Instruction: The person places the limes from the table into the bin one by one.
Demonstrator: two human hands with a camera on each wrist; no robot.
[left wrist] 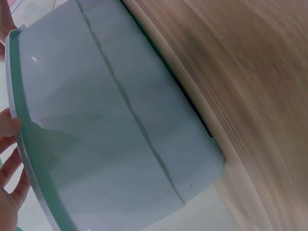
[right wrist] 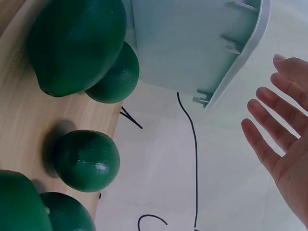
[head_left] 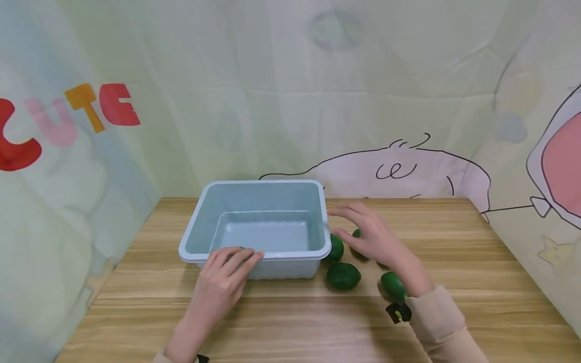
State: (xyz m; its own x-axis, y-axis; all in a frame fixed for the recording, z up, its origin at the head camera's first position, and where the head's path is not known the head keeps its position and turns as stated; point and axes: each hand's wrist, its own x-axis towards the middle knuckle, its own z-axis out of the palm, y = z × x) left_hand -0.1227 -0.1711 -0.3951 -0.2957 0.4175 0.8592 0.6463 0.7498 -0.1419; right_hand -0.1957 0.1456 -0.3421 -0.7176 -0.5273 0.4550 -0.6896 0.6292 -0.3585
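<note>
A light blue plastic basin point(head_left: 272, 267) stands upright on the table. My left hand point(head_left: 221, 282) grips its front rim, fingers hooked over the edge; in the left wrist view the thumb point(left wrist: 10, 126) lies on the rim's outer side. My right hand point(head_left: 374, 239) hovers by the basin's right rim, fingers spread and holding nothing. In the right wrist view its fingers point(right wrist: 284, 113) are stretched out, apart from the basin wall point(right wrist: 178, 43). Several green limes lie under and around it, among them one lime point(head_left: 336, 248) beside the basin and another lime point(head_left: 343, 276) nearer the front.
The wooden table point(head_left: 290, 322) meets a printed cloth backdrop point(head_left: 290, 101) at its back edge. Another lime point(head_left: 393, 286) lies by the right wrist, next to a small black device point(head_left: 398, 312) at the cuff. A lime point(head_left: 358, 244) is partly hidden by the right hand.
</note>
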